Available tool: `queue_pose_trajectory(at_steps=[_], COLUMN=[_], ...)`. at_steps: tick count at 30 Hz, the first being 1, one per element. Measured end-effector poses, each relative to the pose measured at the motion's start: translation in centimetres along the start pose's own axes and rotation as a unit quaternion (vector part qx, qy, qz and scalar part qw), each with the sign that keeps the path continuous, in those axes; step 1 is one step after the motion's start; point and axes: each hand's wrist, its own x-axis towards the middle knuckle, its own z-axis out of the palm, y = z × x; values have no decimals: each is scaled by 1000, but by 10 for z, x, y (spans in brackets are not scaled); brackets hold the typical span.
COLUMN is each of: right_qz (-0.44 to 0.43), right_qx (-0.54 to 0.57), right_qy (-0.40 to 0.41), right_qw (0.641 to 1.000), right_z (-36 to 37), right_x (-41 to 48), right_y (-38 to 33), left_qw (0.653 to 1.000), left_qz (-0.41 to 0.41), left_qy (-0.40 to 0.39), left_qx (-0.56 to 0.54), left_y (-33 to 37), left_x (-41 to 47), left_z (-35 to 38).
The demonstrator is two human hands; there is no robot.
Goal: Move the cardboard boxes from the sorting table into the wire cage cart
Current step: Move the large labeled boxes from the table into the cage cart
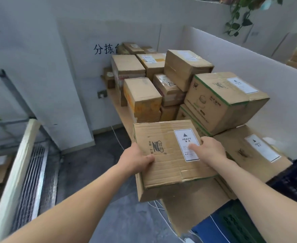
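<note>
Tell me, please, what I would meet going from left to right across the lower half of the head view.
The wire cage cart → left hand → held HEAVY box → right hand → neighbouring labelled box → dark crate.

The fingers of my left hand [135, 159] vanish round the left side of the flat brown cardboard box [163, 155], and those of my right hand [210, 149] drop partly behind its right edge. The fine print on its white paper label [185, 137] is too small to read, and my right thumb covers some of it. The grey wire cage cart [30, 172] at my left is blurred and cut by the frame's edge, and the dark painted characters [105, 49] run behind the far stacked brown boxes [132, 47].
</note>
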Motion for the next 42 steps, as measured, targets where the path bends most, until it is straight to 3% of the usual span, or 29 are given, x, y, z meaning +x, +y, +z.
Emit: queue_pose_trajectory(at_steps=[10, 17, 25, 32, 42], right_qz=[-12, -9, -43, -97, -258], right_qx=[48, 144, 111, 142, 174], right_qy=[-78, -143, -177, -171, -204], right_qw=[996, 979, 977, 970, 928], right_z=[60, 75, 93, 123, 157], right_x=[54, 82, 85, 57, -9], right_y=[9, 16, -11, -95, -326], left_qw=[996, 984, 973, 958, 921], left_qz=[-87, -117, -138, -174, -187], left_qy=[18, 49, 85, 136, 273], left_qx=[-29, -124, -164, -183, -207], left_y=[-27, -35, -55, -110, -226], left_x=[36, 40, 32, 15, -31], left_z=[29, 38, 21, -44, -215])
